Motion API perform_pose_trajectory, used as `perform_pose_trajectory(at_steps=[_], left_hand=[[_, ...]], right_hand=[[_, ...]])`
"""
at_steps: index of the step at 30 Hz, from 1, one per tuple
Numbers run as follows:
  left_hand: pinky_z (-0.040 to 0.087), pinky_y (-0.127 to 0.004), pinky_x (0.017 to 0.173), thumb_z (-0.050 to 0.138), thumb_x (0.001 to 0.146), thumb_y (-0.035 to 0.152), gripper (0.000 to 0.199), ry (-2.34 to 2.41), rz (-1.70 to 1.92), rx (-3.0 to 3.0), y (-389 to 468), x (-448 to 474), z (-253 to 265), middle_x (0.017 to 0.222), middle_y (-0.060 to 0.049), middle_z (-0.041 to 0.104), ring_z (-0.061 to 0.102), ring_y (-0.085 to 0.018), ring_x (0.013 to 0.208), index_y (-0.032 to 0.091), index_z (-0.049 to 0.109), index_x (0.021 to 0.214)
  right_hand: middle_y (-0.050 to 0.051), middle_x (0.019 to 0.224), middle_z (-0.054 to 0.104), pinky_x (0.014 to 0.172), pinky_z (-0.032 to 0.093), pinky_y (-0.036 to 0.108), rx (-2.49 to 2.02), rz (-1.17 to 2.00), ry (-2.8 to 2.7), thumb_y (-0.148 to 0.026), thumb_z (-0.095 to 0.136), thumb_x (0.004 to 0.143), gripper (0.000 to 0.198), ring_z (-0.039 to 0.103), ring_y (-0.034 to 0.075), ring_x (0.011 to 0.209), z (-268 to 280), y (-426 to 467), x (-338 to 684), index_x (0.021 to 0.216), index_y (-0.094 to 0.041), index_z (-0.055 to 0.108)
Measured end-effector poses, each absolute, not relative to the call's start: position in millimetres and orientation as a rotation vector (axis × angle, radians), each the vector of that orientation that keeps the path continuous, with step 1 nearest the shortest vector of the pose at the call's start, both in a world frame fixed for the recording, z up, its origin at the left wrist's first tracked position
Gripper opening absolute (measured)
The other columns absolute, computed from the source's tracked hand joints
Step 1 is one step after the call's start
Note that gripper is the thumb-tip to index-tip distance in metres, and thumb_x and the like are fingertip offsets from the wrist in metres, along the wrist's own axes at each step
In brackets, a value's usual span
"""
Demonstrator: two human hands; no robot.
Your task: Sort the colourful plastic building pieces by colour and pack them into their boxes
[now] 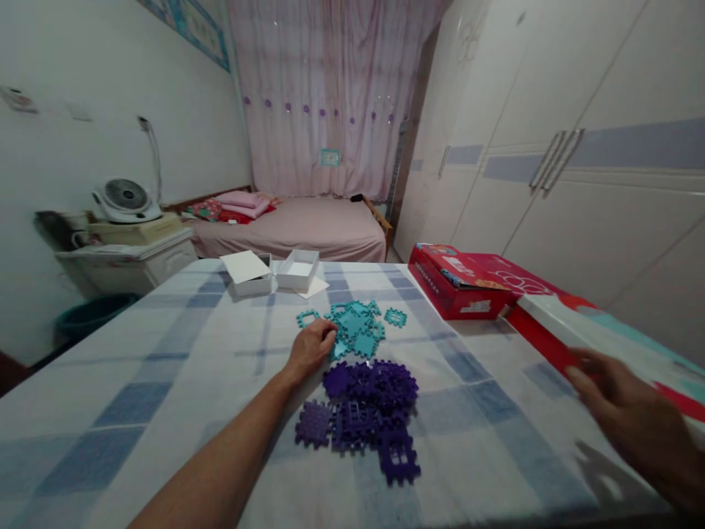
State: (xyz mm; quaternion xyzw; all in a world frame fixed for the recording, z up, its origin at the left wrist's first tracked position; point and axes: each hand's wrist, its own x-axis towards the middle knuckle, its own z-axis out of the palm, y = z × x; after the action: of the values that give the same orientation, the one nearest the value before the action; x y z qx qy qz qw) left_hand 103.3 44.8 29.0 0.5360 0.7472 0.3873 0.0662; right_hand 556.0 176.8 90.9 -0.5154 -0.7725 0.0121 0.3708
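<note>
My left hand point(311, 345) reaches to the left side of a pile of teal interlocking plastic tiles point(355, 323). Its fingers are drawn together at the pile's edge, and whatever is between them is hidden. Closer to me lies a heap of purple interlocking tiles point(374, 389), some with window-like cutouts. At the far right, my right hand point(628, 415) is raised beside a white and red box point(567, 327). Its fingers are curled and slightly blurred; I cannot make out what they hold.
A red box point(457, 283) stands at the right back of the checked tablecloth point(209, 397). Two small white boxes point(298, 270) sit at the far edge, one with a loose lid point(244, 266). Beyond are a bed point(313, 228) and a wardrobe point(512, 147).
</note>
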Motion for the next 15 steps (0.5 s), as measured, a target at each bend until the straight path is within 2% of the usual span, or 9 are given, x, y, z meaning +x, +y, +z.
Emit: perform_pose_trajectory(at_steps=[3,8,10,12,15], left_hand=[[0.045,-0.030,0.084,0.045,0.082,0.025,0.025,2.246,1.182,1.615,44,105,29,0.091,-0.006,0.069,0.063,-0.019,0.089,0.019,0.069,0.086],[0.045,-0.030,0.083,0.045,0.083,0.021,0.023,2.251,1.192,1.591,45,107,31,0.089,-0.006,0.069,0.063,-0.019,0.088,0.019,0.068,0.086],[0.045,-0.030,0.081,0.046,0.083,0.020,0.023,2.267,1.187,1.577,46,107,31,0.089,-0.006,0.069,0.063,-0.019,0.087,0.018,0.068,0.087],[0.045,-0.030,0.081,0.046,0.083,0.019,0.023,2.275,1.176,1.573,46,106,30,0.090,-0.007,0.069,0.064,-0.020,0.087,0.018,0.068,0.089],[0.046,-0.030,0.083,0.047,0.082,0.017,0.023,2.275,1.156,1.575,47,105,28,0.095,-0.007,0.071,0.065,-0.020,0.091,0.019,0.069,0.091]], right_hand=[[0.012,0.095,0.069,0.061,0.051,0.037,-1.092,0.362,-2.141,-0.045,0.053,0.083,0.033,0.065,0.022,0.066,110,167,446,0.106,-0.023,0.061],[0.012,0.124,0.058,0.075,0.054,0.033,-0.599,0.493,-2.415,-0.025,0.051,0.085,0.042,0.065,0.015,0.074,119,172,272,0.126,-0.016,0.053],[0.015,0.136,0.050,0.087,0.051,0.033,-0.497,0.430,-2.524,-0.018,0.053,0.082,0.051,0.065,0.017,0.092,112,175,209,0.133,-0.014,0.047],[0.016,0.145,0.041,0.097,0.046,0.034,-0.457,0.374,-2.623,-0.016,0.054,0.081,0.059,0.057,0.021,0.114,103,175,153,0.139,-0.013,0.040],[0.015,0.148,0.037,0.101,0.042,0.035,-0.527,0.414,-2.709,-0.014,0.055,0.081,0.063,0.049,0.023,0.125,89,173,90,0.141,-0.015,0.036]])
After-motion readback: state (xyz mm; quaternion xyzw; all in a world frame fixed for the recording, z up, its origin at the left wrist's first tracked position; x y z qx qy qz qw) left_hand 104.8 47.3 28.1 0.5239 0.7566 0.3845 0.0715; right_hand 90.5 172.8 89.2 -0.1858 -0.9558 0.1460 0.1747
